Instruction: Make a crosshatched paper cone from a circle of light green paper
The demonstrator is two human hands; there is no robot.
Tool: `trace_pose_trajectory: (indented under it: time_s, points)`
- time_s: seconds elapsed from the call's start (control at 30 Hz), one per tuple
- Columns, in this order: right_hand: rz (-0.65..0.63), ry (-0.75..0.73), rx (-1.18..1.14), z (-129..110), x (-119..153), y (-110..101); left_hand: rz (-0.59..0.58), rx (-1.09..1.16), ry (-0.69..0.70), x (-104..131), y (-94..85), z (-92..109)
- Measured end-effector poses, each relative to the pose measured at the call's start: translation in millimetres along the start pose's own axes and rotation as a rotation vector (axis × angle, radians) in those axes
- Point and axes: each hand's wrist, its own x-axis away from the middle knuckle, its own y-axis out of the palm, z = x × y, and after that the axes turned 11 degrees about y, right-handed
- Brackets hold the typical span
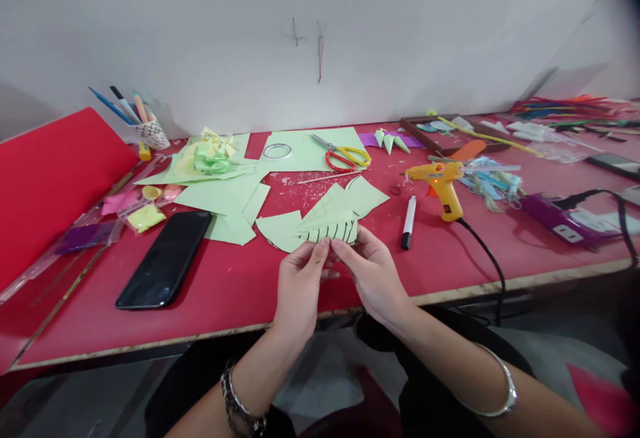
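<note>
A light green paper piece (327, 218) with a row of short black marker strokes is pinched between my hands above the table's front part. My left hand (303, 278) grips its lower edge with thumb and fingers. My right hand (373, 271) holds the same edge at the right, the two thumbs close together. Behind it lie more cut green pieces: a rounded one (277, 226) to the left and another (369, 197) to the right. A white marker with a black cap (409, 223) rests right of my right hand.
A yellow glue gun (440, 185) with a black cord stands at the right. Red and yellow scissors (345, 157) lie on green paper at the back. A black phone (165, 261), green sheets (220, 195) and a pen cup (153, 133) are at the left. A purple power box (565, 221) sits far right.
</note>
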Motion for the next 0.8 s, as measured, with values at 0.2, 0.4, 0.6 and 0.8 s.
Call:
trace_pose_trajectory:
  time_s: [0.2, 0.4, 0.6, 0.8]
  points:
    - [-0.084, -0.064, 0.132, -15, -7, -17, 0.011, -0.139, -0.004, -7, -9.5, 3]
    - [-0.042, -0.177, 0.339, -37, -19, -41, -0.125, -0.433, 0.091, -6, -18.1, 6]
    - [0.010, -0.294, 0.524, -33, -12, -36, -0.146, -0.502, 0.143, -7, -18.4, 5]
    - [0.045, -0.433, 0.650, -32, -9, -34, -0.156, -0.441, 0.127, -8, -18.1, 7]
